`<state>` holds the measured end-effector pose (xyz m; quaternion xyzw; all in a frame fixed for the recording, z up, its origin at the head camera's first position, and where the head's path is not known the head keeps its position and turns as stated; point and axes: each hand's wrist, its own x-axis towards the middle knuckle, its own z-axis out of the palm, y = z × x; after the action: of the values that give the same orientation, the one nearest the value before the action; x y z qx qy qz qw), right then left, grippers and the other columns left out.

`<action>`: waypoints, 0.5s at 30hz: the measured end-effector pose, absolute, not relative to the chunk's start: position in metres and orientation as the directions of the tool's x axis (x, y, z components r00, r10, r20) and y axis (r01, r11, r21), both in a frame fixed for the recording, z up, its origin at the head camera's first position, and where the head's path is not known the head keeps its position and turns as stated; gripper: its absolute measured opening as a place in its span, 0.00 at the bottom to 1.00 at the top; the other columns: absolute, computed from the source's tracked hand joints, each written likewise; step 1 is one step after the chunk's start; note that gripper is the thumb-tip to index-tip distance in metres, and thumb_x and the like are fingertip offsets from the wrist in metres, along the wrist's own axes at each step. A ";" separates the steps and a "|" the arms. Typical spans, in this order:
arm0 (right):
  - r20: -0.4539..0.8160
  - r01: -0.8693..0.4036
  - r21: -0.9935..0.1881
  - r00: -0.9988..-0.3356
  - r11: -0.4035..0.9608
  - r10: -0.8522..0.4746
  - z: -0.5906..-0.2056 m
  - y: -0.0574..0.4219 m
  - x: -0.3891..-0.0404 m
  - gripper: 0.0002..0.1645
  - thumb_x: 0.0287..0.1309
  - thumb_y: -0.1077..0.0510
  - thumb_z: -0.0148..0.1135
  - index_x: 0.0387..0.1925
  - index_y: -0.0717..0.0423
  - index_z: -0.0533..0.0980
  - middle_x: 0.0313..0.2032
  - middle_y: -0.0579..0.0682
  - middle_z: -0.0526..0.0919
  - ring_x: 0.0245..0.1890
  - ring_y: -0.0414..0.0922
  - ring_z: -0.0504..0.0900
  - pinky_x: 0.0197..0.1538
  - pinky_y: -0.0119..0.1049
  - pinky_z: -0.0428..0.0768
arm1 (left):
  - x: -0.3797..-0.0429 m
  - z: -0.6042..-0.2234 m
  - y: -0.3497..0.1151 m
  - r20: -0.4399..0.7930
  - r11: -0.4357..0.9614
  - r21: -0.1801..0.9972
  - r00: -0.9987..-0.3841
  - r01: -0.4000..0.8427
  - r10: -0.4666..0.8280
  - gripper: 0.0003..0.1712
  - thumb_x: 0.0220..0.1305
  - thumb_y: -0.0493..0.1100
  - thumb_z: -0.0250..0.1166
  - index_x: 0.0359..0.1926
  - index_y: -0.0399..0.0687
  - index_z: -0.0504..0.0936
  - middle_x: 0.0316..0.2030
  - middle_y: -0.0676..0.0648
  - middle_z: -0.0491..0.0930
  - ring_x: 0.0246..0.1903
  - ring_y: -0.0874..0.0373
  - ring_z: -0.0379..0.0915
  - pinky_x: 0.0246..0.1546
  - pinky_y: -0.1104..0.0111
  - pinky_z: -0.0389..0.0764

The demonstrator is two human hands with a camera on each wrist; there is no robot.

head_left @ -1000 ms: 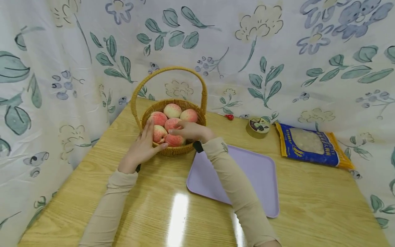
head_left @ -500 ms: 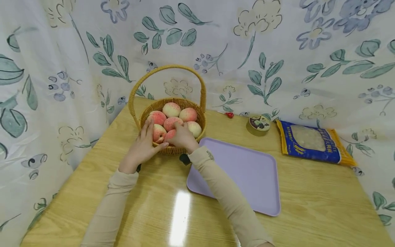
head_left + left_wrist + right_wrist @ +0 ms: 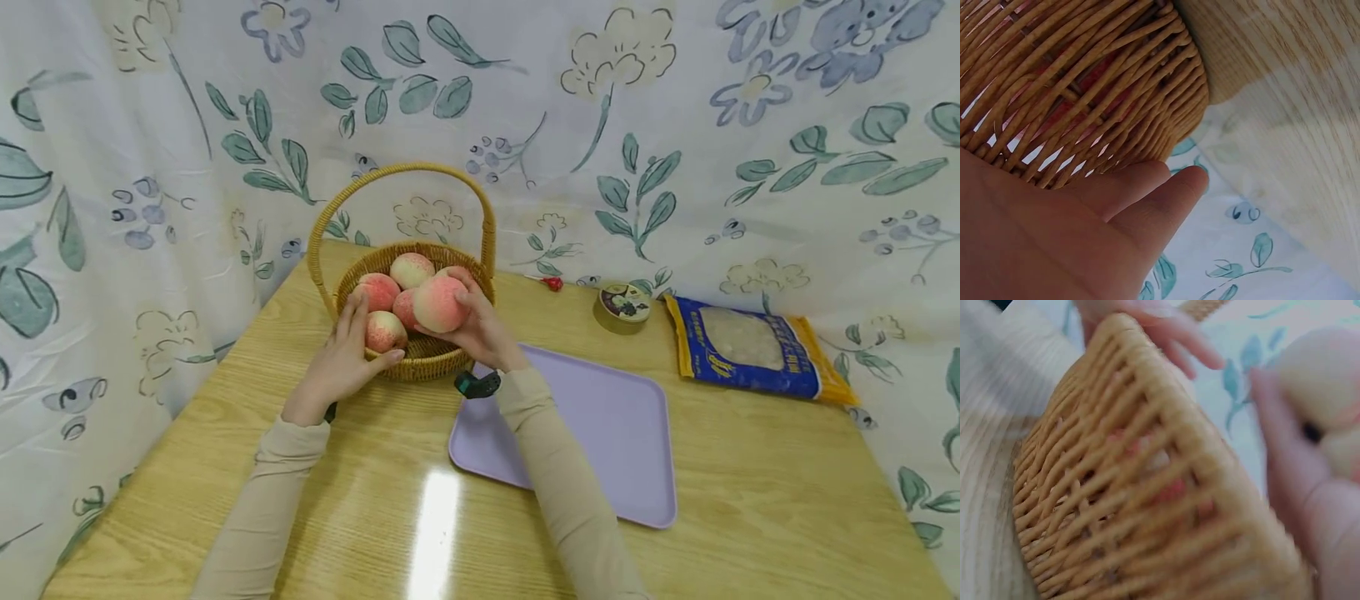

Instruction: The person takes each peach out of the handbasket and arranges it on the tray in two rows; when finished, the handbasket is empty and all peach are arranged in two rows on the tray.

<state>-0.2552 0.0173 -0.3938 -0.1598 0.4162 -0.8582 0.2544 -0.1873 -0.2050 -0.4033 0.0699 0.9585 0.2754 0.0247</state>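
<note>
A round wicker basket (image 3: pixel 427 367) with a tall arched handle holds several pink and cream peaches. My right hand (image 3: pixel 480 329) grips a peach (image 3: pixel 438 304) over the basket's right side. In the right wrist view, a second pale rounded surface (image 3: pixel 1342 450) shows below the held peach (image 3: pixel 1322 378); whether the hand also holds it, I cannot tell. My left hand (image 3: pixel 337 367) rests at the basket's left front rim, its fingers straight. Left fingers (image 3: pixel 1160 203) lie against the woven side (image 3: pixel 1085 94) in the left wrist view. One peach (image 3: pixel 386 332) sits near the left thumb.
A lilac tray (image 3: pixel 600 417) lies right of the basket, partly under my right forearm. Farther right are a round tin (image 3: pixel 624 308) and a blue and yellow packet (image 3: pixel 750 346). A small red object (image 3: pixel 553 283) lies by the floral cloth (image 3: pixel 525 100) behind the table.
The right hand has lifted the front peach up and to the right, baring the basket's inner front. The left hand has stayed at the rim.
</note>
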 end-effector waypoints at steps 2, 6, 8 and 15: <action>0.102 0.349 -0.693 -0.818 -0.630 -0.566 -0.396 0.028 -0.254 0.20 0.68 0.52 0.52 0.60 0.41 0.64 0.61 0.47 0.65 0.61 0.53 0.65 0.64 0.57 0.67 | -0.188 -0.403 -0.205 -0.004 0.839 0.530 -0.989 0.121 0.145 0.62 0.63 0.69 0.55 0.76 0.46 0.24 0.76 0.36 0.25 0.72 0.25 0.35 0.67 0.35 0.51; 0.096 0.351 -0.529 -0.880 -0.772 -0.466 -0.401 0.048 -0.253 0.36 0.43 0.45 0.78 0.54 0.42 0.72 0.59 0.47 0.68 0.59 0.49 0.69 0.61 0.49 0.72 | -0.189 -0.405 -0.204 0.004 0.837 0.532 -0.989 0.130 0.151 0.62 0.64 0.68 0.56 0.76 0.47 0.24 0.76 0.36 0.25 0.72 0.26 0.35 0.66 0.35 0.52; 0.083 0.314 -0.488 -0.912 -0.815 -0.401 -0.404 0.058 -0.254 0.39 0.34 0.46 0.82 0.52 0.44 0.74 0.56 0.48 0.70 0.57 0.48 0.71 0.62 0.48 0.72 | -0.189 -0.406 -0.205 0.006 0.836 0.532 -0.988 0.133 0.153 0.62 0.64 0.68 0.56 0.76 0.47 0.23 0.76 0.36 0.24 0.72 0.26 0.35 0.67 0.35 0.52; 0.110 -0.013 -0.725 -0.989 -0.689 -0.097 -0.425 0.085 -0.265 0.34 0.39 0.40 0.78 0.48 0.44 0.73 0.44 0.42 0.77 0.44 0.37 0.77 0.52 0.30 0.75 | -0.188 -0.407 -0.207 0.002 0.838 0.530 -0.989 0.129 0.151 0.62 0.64 0.69 0.56 0.75 0.48 0.22 0.76 0.37 0.23 0.72 0.27 0.33 0.66 0.35 0.51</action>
<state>-0.2648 0.0854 -0.4251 -0.0699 0.3939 -0.9162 0.0230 -0.1883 -0.2065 -0.4072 0.0731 0.9585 0.2750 0.0199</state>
